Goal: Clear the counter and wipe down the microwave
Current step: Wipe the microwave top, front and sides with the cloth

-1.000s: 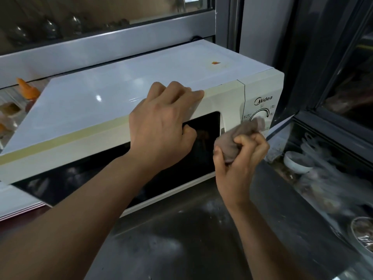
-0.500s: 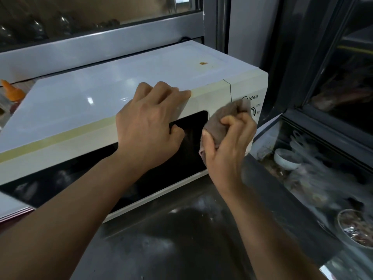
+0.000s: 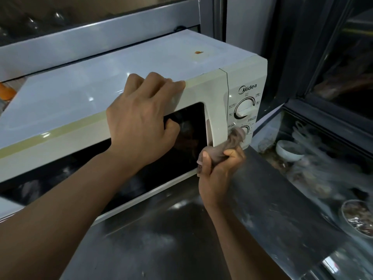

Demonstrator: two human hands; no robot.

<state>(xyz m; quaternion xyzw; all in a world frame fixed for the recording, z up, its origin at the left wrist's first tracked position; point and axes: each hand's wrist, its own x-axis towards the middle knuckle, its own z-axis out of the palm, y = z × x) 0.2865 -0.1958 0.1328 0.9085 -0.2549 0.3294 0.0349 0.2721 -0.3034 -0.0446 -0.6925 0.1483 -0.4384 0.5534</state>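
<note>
A white microwave (image 3: 80, 93) with a dark door window stands on a steel counter (image 3: 161, 239). My left hand (image 3: 141, 120) grips the top front edge of the microwave, fingers curled over the top and thumb on the door. My right hand (image 3: 219, 170) holds a bunched brownish-grey cloth (image 3: 232, 141) against the lower part of the control panel, beside the door handle and over the lower dial. The upper dial (image 3: 244, 109) is uncovered. A small orange stain (image 3: 198, 52) marks the microwave's top.
To the right, behind a glass front, are a white bowl (image 3: 288, 150), clear plastic items and a foil-lined dish (image 3: 359, 219). A metal shelf rail (image 3: 90, 35) runs behind the microwave. An orange object (image 3: 6, 90) lies at the far left.
My right hand has moved the cloth from the top of the control panel down to its lower part near the handle. My left hand has kept its grip on the microwave's top edge.
</note>
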